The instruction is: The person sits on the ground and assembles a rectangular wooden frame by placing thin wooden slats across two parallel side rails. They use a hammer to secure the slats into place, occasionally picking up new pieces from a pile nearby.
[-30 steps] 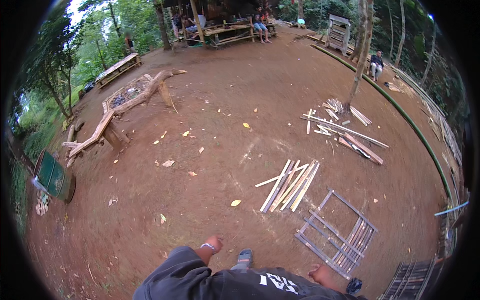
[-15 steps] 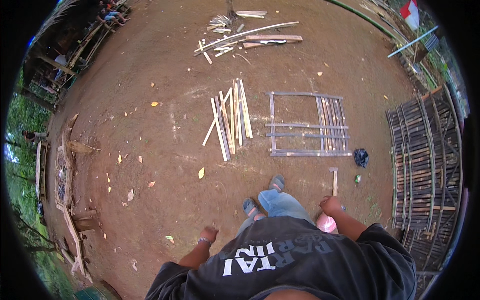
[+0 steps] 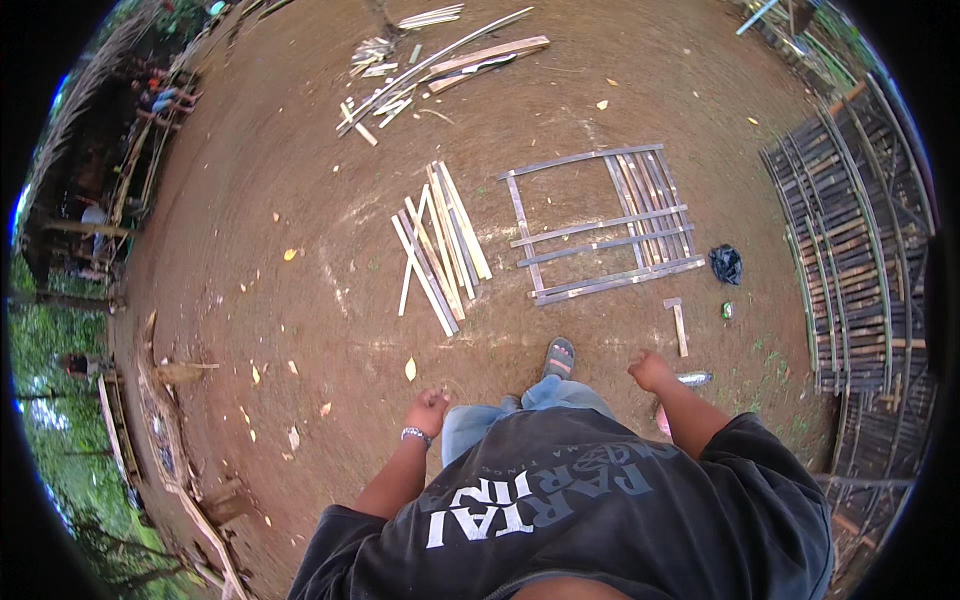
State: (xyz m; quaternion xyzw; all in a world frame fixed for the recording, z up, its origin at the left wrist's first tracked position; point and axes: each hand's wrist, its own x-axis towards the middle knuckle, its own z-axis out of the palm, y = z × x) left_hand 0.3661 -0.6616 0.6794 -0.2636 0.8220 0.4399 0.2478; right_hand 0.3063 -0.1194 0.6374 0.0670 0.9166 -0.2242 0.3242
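My left hand, with a bracelet at the wrist, hangs at my left side over bare soil. Its fingers curl in and nothing shows in them. My right hand is out at my right side, loosely closed, with nothing visible in it. Nearest to it lie a wooden-handled hammer and a clear plastic bottle. A pink object is mostly hidden by my right forearm. Ahead on the ground lies a slatted frame of wooden strips, and left of it a loose pile of wooden strips.
Right of the frame are a black plastic bag and a green can. More timber lies at the far end. A bamboo-slat structure stands at right, a log at left. People sit at the far left.
My body has moved forward and turned slightly, with one sandalled foot now ahead. My left hand has swung forward, and the right hand has also moved ahead. Things on the ground appear unmoved.
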